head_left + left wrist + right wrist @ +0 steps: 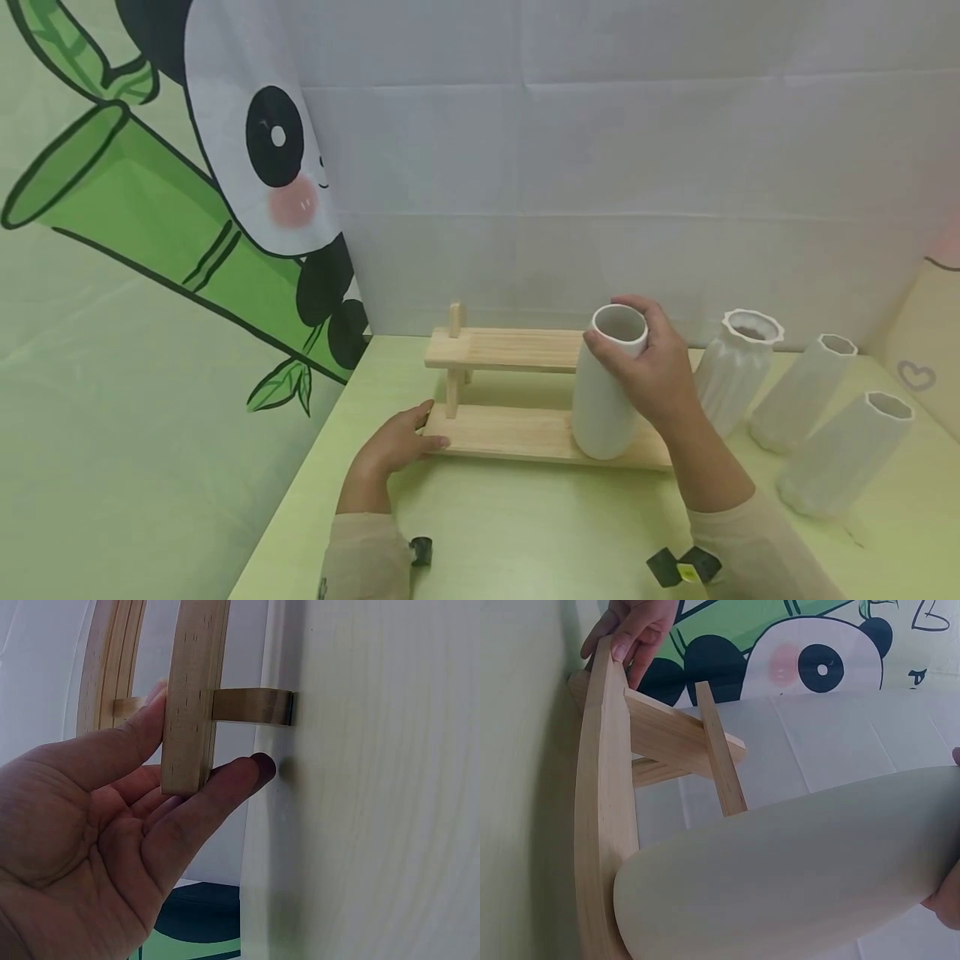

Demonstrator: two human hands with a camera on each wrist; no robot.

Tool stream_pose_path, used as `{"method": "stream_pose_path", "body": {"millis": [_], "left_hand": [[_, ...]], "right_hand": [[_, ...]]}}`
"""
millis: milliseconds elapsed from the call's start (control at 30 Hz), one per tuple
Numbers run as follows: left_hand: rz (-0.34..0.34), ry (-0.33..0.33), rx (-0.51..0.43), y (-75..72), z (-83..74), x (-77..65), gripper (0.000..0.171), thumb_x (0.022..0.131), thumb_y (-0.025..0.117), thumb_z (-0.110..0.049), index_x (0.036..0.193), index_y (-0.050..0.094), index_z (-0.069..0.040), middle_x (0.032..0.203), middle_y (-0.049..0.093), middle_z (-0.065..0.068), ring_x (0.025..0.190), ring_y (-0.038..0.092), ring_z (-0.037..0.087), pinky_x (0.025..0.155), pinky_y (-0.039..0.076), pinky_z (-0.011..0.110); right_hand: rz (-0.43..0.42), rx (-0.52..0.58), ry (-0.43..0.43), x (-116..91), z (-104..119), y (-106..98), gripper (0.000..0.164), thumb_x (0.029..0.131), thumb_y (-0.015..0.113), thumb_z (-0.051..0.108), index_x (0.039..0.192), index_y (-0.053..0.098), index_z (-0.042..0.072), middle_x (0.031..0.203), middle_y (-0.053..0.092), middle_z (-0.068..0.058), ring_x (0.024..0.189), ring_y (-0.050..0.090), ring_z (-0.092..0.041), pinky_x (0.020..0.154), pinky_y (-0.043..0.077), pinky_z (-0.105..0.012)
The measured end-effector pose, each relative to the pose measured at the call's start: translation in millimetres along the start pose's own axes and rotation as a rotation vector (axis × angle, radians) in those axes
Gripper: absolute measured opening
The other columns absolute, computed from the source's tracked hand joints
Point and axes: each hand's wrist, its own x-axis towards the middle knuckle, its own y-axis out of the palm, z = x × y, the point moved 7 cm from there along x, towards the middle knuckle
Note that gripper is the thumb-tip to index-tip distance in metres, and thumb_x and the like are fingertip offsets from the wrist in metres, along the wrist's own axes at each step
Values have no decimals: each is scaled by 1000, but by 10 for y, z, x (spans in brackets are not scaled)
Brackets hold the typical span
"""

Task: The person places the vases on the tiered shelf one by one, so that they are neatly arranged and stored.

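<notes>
My right hand (662,371) grips a smooth white vase (602,408) near its rim, thumb on the near side and fingers behind. The vase stands nearly upright, its base right at the lower board of a two-tier wooden shelf (510,431), right of the middle. In the right wrist view the vase's rounded bottom (675,900) meets that board. My left hand (396,440) pinches the lower board's left end, thumb on top and fingers beneath, as the left wrist view shows on the board end (187,727).
To the right on the pale table (510,533) are a fluted white vase (731,375) with a wavy rim and two faceted white vases, one farther back (798,396) and one nearer (840,458). Behind hangs a white cloth (600,167); a panda-print cloth (112,358) covers the left side.
</notes>
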Motion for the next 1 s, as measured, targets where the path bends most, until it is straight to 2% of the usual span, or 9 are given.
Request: {"method": "stream_pose_path", "body": {"millis": [233, 533, 833, 1000], "left_hand": [[-4, 16, 8, -2, -19, -18, 80, 84, 77, -26, 151, 38, -7, 151, 45, 17, 139, 40, 40, 109, 36, 61], [-8, 0, 7, 0, -17, -21, 81, 84, 77, -27, 152, 37, -8, 151, 44, 17, 139, 40, 40, 109, 36, 62], [-18, -21, 1, 8, -16, -23, 80, 84, 77, -26, 152, 38, -10, 152, 43, 15, 141, 38, 41, 109, 34, 64], [-18, -29, -1, 12, -14, -24, 80, 84, 77, -25, 152, 38, -11, 152, 43, 14, 141, 37, 40, 109, 34, 65]], "right_hand": [[13, 8, -12, 2, 32, 49, 52, 87, 73, 37, 130, 55, 16, 103, 66, -11, 88, 63, -24, 70, 54, -39], [31, 28, 5, 11, 60, 132, 55, 87, 73, 38, 132, 53, 15, 102, 66, -11, 89, 63, -24, 71, 54, -38], [52, 42, 5, 31, 83, 202, 54, 86, 73, 38, 132, 53, 16, 109, 60, -12, 94, 62, -26, 74, 55, -42], [54, 47, 6, 32, 80, 239, 54, 86, 73, 38, 132, 53, 17, 106, 64, -11, 93, 63, -26, 73, 55, -41]]}}
